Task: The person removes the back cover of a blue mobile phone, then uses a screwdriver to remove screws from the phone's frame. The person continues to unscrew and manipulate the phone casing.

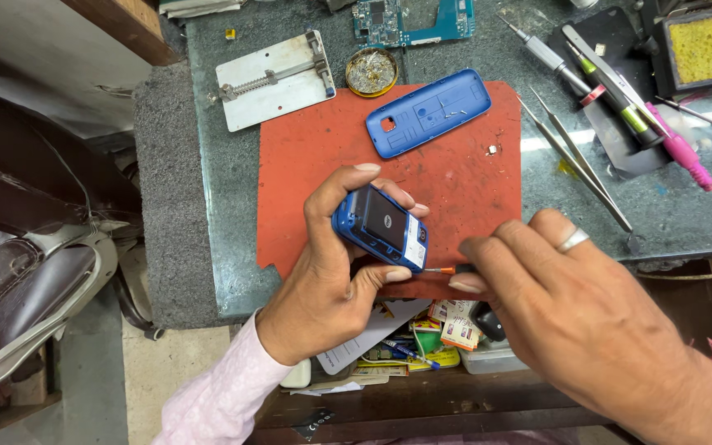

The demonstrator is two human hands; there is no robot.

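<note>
Head view looks down on our two hands above a worn red rubber work mat [455,165] lying on a grey-green stone benchtop [208,206]. Our left hand [331,272], in a pale pink sleeve [220,395], is over the mat's near edge, its thumb and fingers closed round a small blue mobile phone body [382,228] with its back cover off, tilted so the dark open back faces us. Our right hand [570,305], wearing a silver ring [573,240], sits at the mat's near right corner with the fingers pinched together on a thin screwdriver with an orange collar [440,269]; its tip touches the lower corner of the phone body, and most of the tool is hidden under the fingers. Near the mat's far edge lies the loose blue plastic back cover [428,113], inner side up. Just beyond the mat's far left corner are a round tin of brass wool [371,72] and a flat silver metal board holder [275,79]. Further beyond the mat's far edge lies a teal circuit board [409,21]. Right of the mat lie long steel tweezers [578,161], and further right a pink-handled tool [686,156] and a yellow sponge in a black tray [706,45].
</note>
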